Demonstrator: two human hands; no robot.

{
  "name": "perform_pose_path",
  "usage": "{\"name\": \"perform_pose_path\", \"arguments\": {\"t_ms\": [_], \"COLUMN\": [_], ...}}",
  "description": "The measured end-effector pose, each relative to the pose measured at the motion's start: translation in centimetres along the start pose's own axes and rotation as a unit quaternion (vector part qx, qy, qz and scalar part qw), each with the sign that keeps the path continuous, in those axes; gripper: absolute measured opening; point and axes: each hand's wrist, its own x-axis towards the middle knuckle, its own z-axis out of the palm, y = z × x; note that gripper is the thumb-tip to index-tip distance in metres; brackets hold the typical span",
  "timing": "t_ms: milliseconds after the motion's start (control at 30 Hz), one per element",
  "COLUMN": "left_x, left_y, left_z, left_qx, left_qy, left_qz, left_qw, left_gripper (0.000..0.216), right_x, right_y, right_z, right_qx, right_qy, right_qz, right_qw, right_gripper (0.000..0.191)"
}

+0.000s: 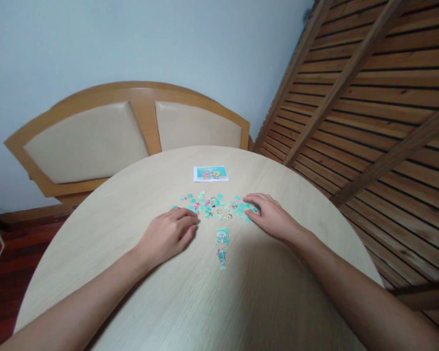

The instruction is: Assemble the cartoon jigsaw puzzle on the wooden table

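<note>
Loose jigsaw puzzle pieces [219,198], mostly turquoise with bits of pink and yellow, lie scattered across the middle of the table. My left hand [170,235] rests palm down at the left edge of the scatter, its fingers loosely bent and nothing visible in them. At the right edge, my right hand [272,213] is open, thumb and fingers apart around a few turquoise pieces. Nearer to me sits a joined cluster showing a pale cartoon face [222,236]. Just below it is a narrow joined strip of pieces [222,259], separated by a small gap.
A small reference picture [211,174] with cartoon figures lies beyond the pieces. The round light wood table [149,302] fills the foreground. Behind it stand a padded wooden headboard [142,92] and a white wall, with a slatted wooden panel [351,112] at the right.
</note>
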Motion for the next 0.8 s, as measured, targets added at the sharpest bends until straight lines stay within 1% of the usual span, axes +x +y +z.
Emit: {"name": "perform_pose_path", "arguments": {"t_ms": [100, 167, 267, 400, 500, 567, 667, 733, 800], "left_x": [-0.1, -0.2, -0.2, -0.2, -0.3, -0.3, -0.3, -0.3, -0.3], "left_y": [-0.3, -0.3, -0.4, -0.7, -0.7, -0.7, -0.5, -0.4, -0.2], "left_z": [0.4, 0.6, 0.7, 0.7, 0.5, 0.3, 0.1, 0.0, -0.1], "left_qx": [0.031, 0.043, 0.049, 0.05, 0.049, 0.047, 0.054, 0.071, 0.082], "left_qy": [0.002, -0.007, -0.019, -0.017, -0.015, -0.012, -0.008, -0.017, -0.033], "left_qz": [-0.038, -0.04, -0.037, -0.049, -0.067, -0.082, -0.12, -0.149, -0.164], "left_qw": [0.999, 0.998, 0.998, 0.997, 0.996, 0.995, 0.991, 0.986, 0.983], "left_gripper": [0.027, 0.027, 0.026, 0.025, 0.024, 0.024, 0.025, 0.026, 0.026], "right_x": [0.0, -0.1, -0.1, -0.1, -0.1, -0.1, -0.1, -0.1, -0.1], "right_y": [0.1, -0.1, -0.4, -0.2, -0.1, -0.2, -0.7, -1.1, -1.5], "right_z": [0.0, 0.2, 0.3, 0.1, 0.2, 0.3, 0.7, 0.9, 0.9], "right_qx": [-0.006, -0.015, -0.027, -0.035, -0.029, -0.016, 0.015, 0.026, 0.022], "right_qy": [-0.014, -0.032, -0.046, -0.042, -0.033, -0.02, -0.01, -0.018, -0.037], "right_qz": [0.006, 0.007, 0.016, 0.038, 0.033, 0.016, -0.042, -0.082, -0.104], "right_qw": [1.0, 0.999, 0.998, 0.998, 0.998, 1.0, 0.999, 0.996, 0.994], "right_gripper": [0.039, 0.04, 0.037, 0.036, 0.035, 0.033, 0.033, 0.034, 0.034]}}
